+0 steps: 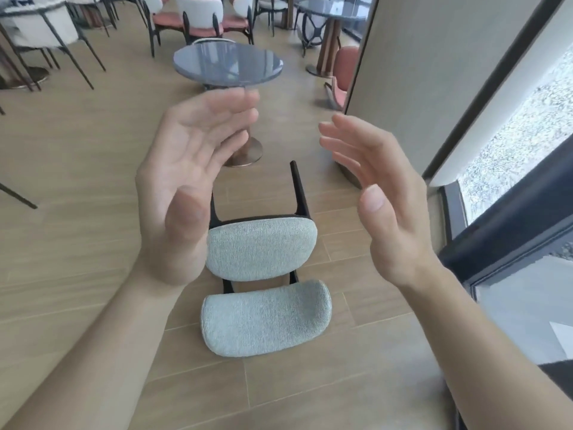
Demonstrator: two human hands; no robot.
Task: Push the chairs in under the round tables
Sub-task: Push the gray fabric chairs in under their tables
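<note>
A grey upholstered chair (262, 252) with black legs stands on the wood floor just below me, its backrest (265, 319) nearest me and its seat facing a round grey table (228, 64) farther ahead. The chair stands apart from the table, short of its pedestal base. My left hand (186, 181) hovers above the chair's left side, palm turned inward, fingers spread and blurred. My right hand (378, 193) is held above the chair's right side, palm facing left, fingers apart. Neither hand touches the chair.
A beige pillar (412, 72) and a dark-framed window (511, 187) close off the right. A pink chair (341, 79) sits by the pillar. Pink-and-white chairs (201, 20) and another round table (331, 10) stand at the back; white chairs with thin black legs (43, 35) at far left.
</note>
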